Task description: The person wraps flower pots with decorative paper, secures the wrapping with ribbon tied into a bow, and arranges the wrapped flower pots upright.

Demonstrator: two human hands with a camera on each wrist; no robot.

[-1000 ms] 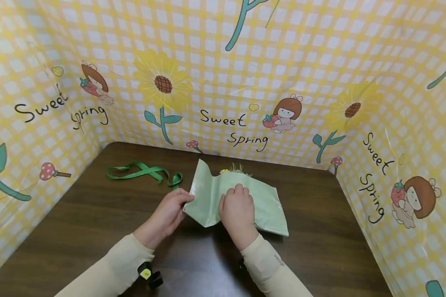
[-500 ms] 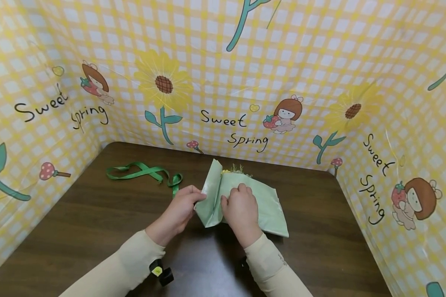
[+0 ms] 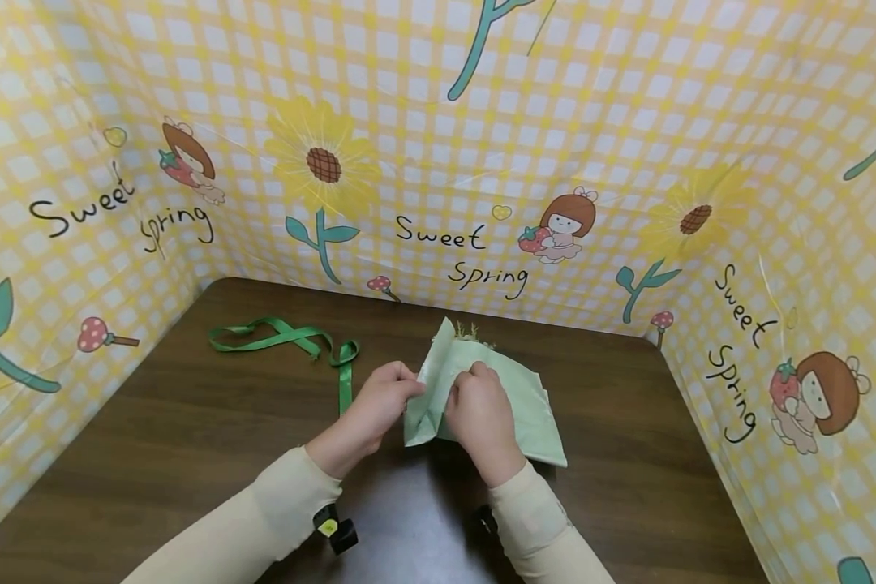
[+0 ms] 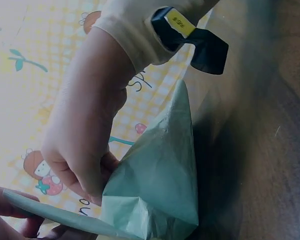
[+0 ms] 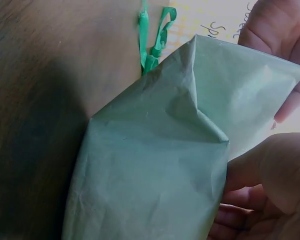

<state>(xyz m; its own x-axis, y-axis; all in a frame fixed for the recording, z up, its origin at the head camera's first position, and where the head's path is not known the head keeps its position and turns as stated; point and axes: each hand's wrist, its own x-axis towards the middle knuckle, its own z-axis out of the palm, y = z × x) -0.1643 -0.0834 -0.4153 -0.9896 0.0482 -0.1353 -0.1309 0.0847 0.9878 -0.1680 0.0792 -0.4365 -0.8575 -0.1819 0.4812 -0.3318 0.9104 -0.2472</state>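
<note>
A sheet of light green wrapping paper [image 3: 529,405] lies partly folded on the table, with dried flower sprigs [image 3: 469,332] poking out at its far edge. The rest of what it wraps is hidden. My left hand [image 3: 380,405] pinches the left flap between thumb and fingers, and that flap stands raised and tilted toward the right. Close beside it, my right hand [image 3: 482,418] has its fingers curled at the fold and grips the paper there. In the right wrist view, the thumb and fingers of the right hand [image 5: 270,185] meet the paper's edge.
A loose green ribbon [image 3: 285,337] lies on the dark wooden table [image 3: 161,454] at the back left, one end running near my left hand. Yellow checked cloth [image 3: 438,162] walls in the back and both sides.
My left hand has moved right with the paper's left flap, which now stands more upright and nearer my right hand. The right hand has shifted slightly right, its fingers more curled. The ribbon stays put.
</note>
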